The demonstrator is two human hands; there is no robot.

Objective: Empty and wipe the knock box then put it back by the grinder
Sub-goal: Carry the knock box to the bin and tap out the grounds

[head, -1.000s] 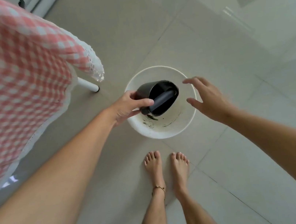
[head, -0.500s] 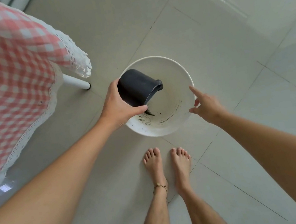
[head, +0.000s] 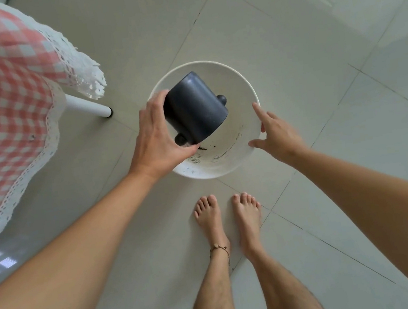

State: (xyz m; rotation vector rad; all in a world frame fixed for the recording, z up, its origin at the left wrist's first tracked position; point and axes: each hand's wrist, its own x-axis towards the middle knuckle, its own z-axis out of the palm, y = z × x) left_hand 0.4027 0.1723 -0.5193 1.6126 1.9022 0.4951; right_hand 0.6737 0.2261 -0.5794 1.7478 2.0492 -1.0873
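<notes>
Fingers (head: 163, 102) of the left hand (head: 156, 143) clamp the upturned knock box (head: 195, 109) over the white bin (head: 245, 82); the right hand (head: 278, 135), loosely spread, touches its rim.

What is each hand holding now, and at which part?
The left hand holds the dark knock box by its side wall, upturned over the white bin. The right hand touches the bin's rim, fingers open.

Upturned knock box (head: 195, 110) over bin (head: 242, 82)

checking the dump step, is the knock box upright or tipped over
Tipped over: the knock box shows its closed base upward, mouth angled down into the white bin, held by the left hand.
</notes>
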